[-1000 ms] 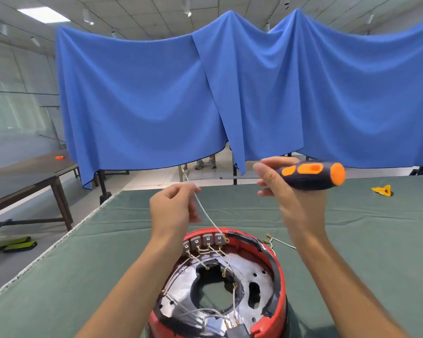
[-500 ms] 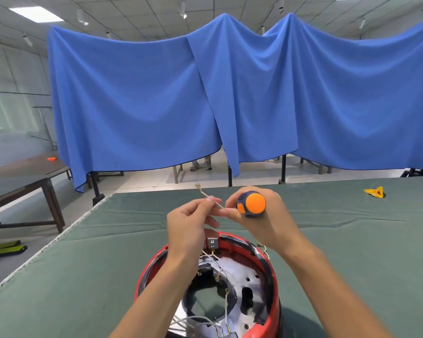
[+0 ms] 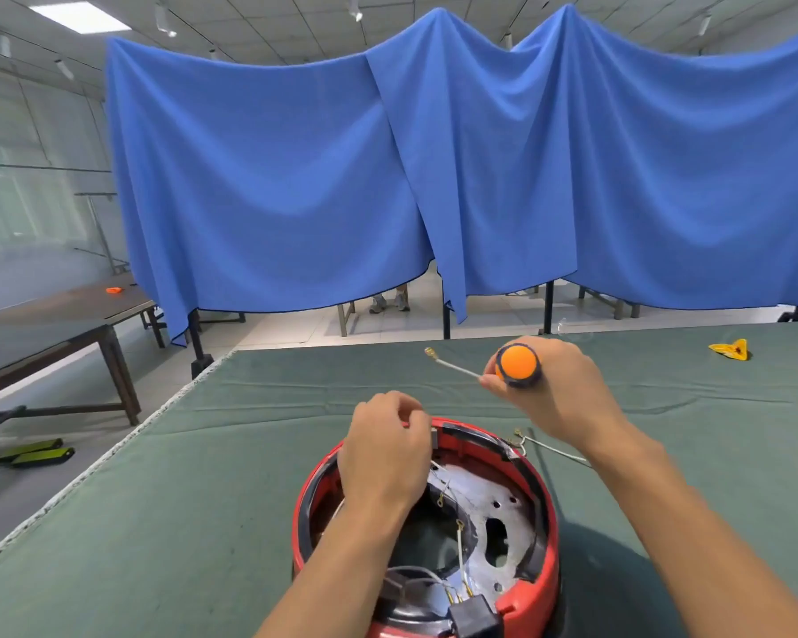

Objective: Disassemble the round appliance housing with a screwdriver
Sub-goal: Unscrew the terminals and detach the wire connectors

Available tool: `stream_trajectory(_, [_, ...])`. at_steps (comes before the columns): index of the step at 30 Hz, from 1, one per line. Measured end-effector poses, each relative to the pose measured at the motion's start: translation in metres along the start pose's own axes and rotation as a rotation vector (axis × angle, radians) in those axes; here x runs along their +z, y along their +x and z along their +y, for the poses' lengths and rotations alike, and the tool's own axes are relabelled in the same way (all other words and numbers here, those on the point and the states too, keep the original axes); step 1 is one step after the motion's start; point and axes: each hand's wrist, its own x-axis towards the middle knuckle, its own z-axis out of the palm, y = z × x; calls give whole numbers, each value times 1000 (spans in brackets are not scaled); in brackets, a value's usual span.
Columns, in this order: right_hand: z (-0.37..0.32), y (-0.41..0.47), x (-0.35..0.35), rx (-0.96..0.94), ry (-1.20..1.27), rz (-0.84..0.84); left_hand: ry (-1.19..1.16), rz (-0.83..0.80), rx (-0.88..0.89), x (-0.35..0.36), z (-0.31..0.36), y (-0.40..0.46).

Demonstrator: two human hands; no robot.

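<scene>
— What do we have in the head view?

— We have the red round housing (image 3: 427, 536) sitting open-side up on the green table cover (image 3: 203, 522), right at the near edge below us, with its metal plate (image 3: 489, 522) and loose white leads exposed inside.

— And our hands?

— Our left hand (image 3: 385, 458) is down on the far-left rim of the housing, fingers curled together over the terminal block there; whether they actually pinch a lead we cannot tell, since the knuckles hide the tips. Our right hand (image 3: 551, 389) is raised beyond the housing and to the right, wrapped closed around the screwdriver (image 3: 519, 365) (only the orange butt of the handle faces us), and its fingertips also pinch a freed white wire (image 3: 452, 367).

— Which way does that wire run?

— Its long axis points up and to the left from the fingertips, brass terminal at the far end, clear of the housing. The screwdriver's shaft is hidden behind the hand; it appears to point away from us.

— So what does the next move turn on?

— We judge that the remaining leads lie directly under the left hand, so it is the nearer one; the right must first shed its wire, perhaps beside the loose wire (image 3: 549, 446) already lying on the cover to the right.
</scene>
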Motion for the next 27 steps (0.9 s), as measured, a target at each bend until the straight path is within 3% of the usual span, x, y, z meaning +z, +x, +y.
stream_trajectory(2, [16,0,-1,24,-75,3,193,-39,10,1,-4,2])
stream_trajectory(6, [47,-9,12,57,-259,-65,349,-77,23,1,-10,5])
stream_trajectory(13, [74,-17,38,96,-353,-165,203,-54,-65,1,-15,4])
stream_trajectory(21, [33,-7,17,154,41,130,46,44,-114,-1,-15,6])
stream_trajectory(27, [-24,-15,-3,152,563,257,262,-53,35,-9,-5,-2])
